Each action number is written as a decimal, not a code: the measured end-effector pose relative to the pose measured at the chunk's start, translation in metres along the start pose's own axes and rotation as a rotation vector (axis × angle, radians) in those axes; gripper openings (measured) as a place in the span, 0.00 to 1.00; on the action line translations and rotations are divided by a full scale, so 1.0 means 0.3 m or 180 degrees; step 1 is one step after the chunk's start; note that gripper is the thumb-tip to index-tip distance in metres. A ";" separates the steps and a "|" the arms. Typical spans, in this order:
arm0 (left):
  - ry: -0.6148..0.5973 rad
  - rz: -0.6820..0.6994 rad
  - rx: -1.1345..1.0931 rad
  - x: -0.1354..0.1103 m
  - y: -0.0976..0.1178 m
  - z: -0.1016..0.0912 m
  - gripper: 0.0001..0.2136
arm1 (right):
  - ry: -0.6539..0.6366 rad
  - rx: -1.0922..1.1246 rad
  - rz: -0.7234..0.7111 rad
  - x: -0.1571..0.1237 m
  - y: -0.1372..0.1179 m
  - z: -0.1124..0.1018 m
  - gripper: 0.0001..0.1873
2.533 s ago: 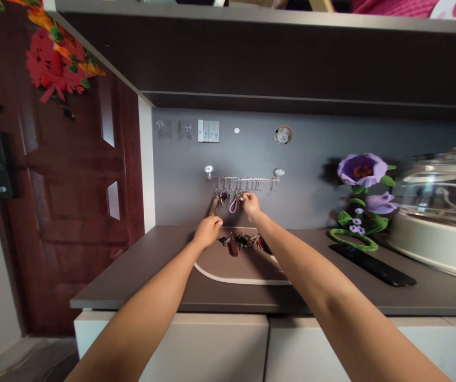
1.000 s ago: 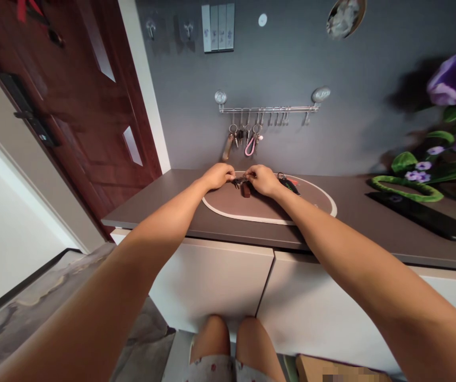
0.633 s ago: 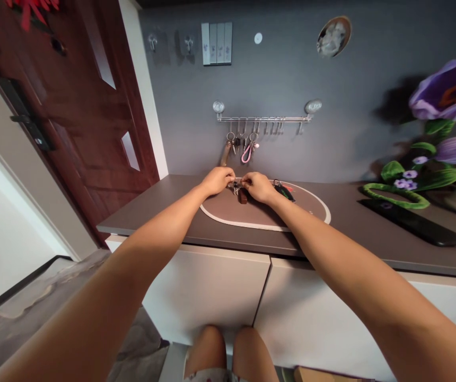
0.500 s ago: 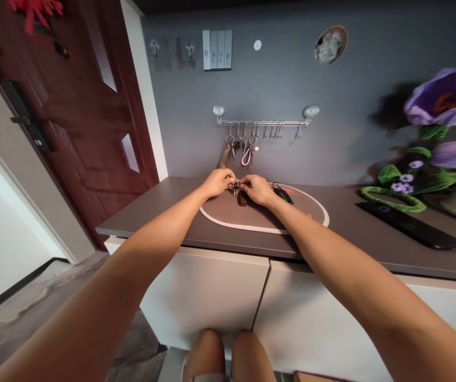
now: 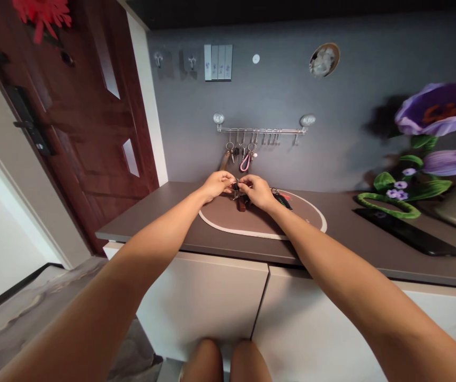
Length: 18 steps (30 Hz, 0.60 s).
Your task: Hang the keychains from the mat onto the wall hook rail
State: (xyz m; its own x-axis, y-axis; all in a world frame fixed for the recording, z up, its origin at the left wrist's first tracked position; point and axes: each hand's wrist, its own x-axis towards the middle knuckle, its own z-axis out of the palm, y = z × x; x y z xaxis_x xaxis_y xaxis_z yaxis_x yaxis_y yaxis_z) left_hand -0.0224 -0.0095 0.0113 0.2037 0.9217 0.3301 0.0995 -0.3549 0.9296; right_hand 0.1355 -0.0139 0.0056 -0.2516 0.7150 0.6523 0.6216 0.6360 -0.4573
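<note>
Over the brown mat (image 5: 228, 225), my left hand (image 5: 217, 184) and my right hand (image 5: 256, 191) meet with fingers pinched on a small bunch of keys (image 5: 236, 193). A reddish-brown fob (image 5: 242, 205) hangs below the fingers of my right hand. The fingertips partly cover the key ring, so its exact shape is hard to make out. Just right of my right hand lies a dark key fob pouch (image 5: 283, 200) with green marks and a red item (image 5: 286, 196) beside it.
On the wall, a hook rail (image 5: 262, 130) carries several key sets, one with a pink loop (image 5: 244, 163). Purple artificial flowers (image 5: 437, 109) and a long black object (image 5: 409, 232) occupy the counter's right. A dark red door (image 5: 88, 132) stands at left.
The view has tilted up slightly. Both hands stay at the keys, and their fingertips have shifted a little; the ring now stands more upright between them.
</note>
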 end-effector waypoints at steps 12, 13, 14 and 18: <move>-0.0075 0.0190 0.0093 -0.011 0.015 0.007 0.04 | -0.0013 0.0692 0.0187 0.002 0.021 0.004 0.13; -0.0087 0.0209 0.0096 -0.012 0.016 0.008 0.03 | -0.0001 0.0746 0.0227 0.001 0.020 0.003 0.12; -0.0098 0.0231 0.0109 -0.014 0.016 0.008 0.03 | 0.0007 0.0790 0.0263 0.000 0.019 0.003 0.12; -0.0150 0.0365 0.0257 -0.015 0.008 0.008 0.05 | -0.0001 0.0832 0.0329 -0.006 0.015 -0.001 0.13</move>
State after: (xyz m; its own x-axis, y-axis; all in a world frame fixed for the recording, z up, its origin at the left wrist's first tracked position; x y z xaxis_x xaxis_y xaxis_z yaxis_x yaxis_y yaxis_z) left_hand -0.0209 -0.0147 0.0116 0.2634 0.8667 0.4236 0.1507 -0.4706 0.8693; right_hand 0.1389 -0.0123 0.0026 -0.1968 0.7800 0.5940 0.4317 0.6129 -0.6618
